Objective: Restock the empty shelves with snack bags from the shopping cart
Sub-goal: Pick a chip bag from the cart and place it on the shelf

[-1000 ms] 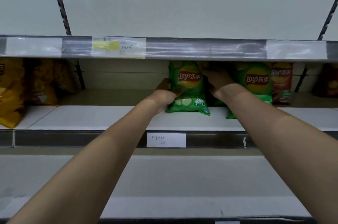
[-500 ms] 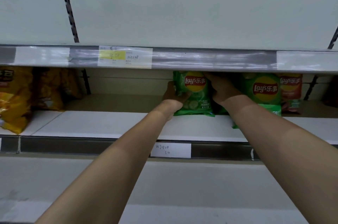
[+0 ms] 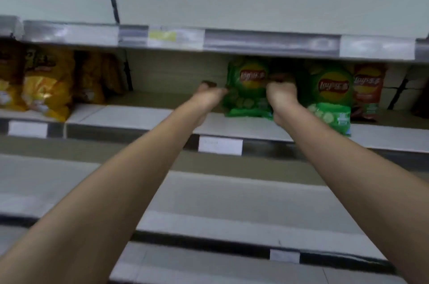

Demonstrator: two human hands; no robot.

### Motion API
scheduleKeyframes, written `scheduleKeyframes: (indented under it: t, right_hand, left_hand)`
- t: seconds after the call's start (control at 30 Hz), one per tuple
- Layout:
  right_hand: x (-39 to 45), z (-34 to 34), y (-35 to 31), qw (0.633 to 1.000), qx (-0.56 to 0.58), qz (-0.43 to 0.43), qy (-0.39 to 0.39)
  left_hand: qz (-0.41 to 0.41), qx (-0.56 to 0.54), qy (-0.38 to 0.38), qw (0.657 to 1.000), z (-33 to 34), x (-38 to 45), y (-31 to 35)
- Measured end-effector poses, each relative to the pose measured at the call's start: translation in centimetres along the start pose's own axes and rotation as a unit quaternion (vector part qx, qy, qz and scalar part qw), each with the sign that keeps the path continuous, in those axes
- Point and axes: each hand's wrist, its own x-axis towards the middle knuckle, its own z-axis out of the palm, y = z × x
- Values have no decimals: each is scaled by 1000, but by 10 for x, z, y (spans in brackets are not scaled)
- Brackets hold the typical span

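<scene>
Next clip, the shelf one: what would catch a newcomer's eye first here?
Two bare forearms reach up from the bottom corners and meet at a green crinkly plastic chip bag with a red-and-yellow logo standing on the middle shelf; the left hand is at its left edge and the right hand at its right. A second, matching green chip bag stands just right of it, and yellow snack bags crowd the far left.

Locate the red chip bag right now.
In the head view, the red chip bag stands on the middle shelf, right side, just right of the two green bags.
</scene>
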Motion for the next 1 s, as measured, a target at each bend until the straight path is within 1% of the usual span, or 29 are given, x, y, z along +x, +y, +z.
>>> scheduleKeyframes:
  t: [0.03, 0.07, 0.13, 0.2, 0.27, 0.37, 0.4, 0.47, 0.53, 0.57, 0.6, 0.63, 0.67, 0.73, 0.8, 0.83, 0.93, 1.0]
  right_hand:
    - [-21, 7, -4, 1000, 7, -1, -12]
    - [-41, 16, -8, 999, 13, -1, -43]
    - [-91, 40, -17, 990, 19, 9, -141]
    - [-147, 67, -23, 969, 29, 22, -246]
    - [-207, 95, -21, 933, 42, 55, -352]
    - [-299, 139, 0, 857, -3, 105, -504]
    - [-336, 159, 10, 823, -21, 126, -553]
    - [-379, 183, 28, 768, -55, 155, -619]
    - [-434, 225, 39, 695, -122, 156, -692]
    - [-459, 247, 41, 660, -156, 140, -721]
    - [-484, 270, 40, 632, -175, 124, -744]
    - [-510, 294, 36, 612, -182, 108, -762]
    - [-535, 319, 32, 602, -178, 96, -772]
    - [-586, 374, 26, 604, -153, 81, -778]
    - [-637, 431, 22, 607, -114, 88, -781]
    - [-663, 458, 22, 607, -94, 107, -782]
    - [-736, 532, 19, 619, -42, 185, -762]
    - [-774, 572, 16, 621, -20, 229, -749]
  left_hand:
    - [10, -3, 19, 1000, -13, -16, -3]
    - [25, -9, 38, 999, -26, -37, -5]
    - [39, -19, 81, 996, -61, -86, -12]
    - [26, -22, 113, 993, -98, -142, -27]
    - [-1, -15, 125, 992, -140, -199, -53]
    - [-79, -31, 163, 983, -209, -282, -111]
    - [-117, -32, 186, 975, -236, -316, -133]
    - [-192, -37, 197, 961, -274, -362, -167]
    - [-257, -47, 236, 936, -326, -417, -204]
    - [-276, -54, 263, 923, -351, -441, -220]
    - [-288, -63, 294, 909, -377, -463, -234]
    - [-297, -70, 325, 895, -402, -484, -245]
    - [-305, -76, 349, 883, -426, -503, -254]
    - [-317, -90, 383, 863, -476, -539, -270]
    - [-330, -105, 410, 844, -529, -572, -290]
    - [-337, -120, 432, 828, -555, -589, -300]
    - [-345, -178, 527, 756, -628, -635, -323]
    - [-356, -193, 564, 720, -669, -656, -336]
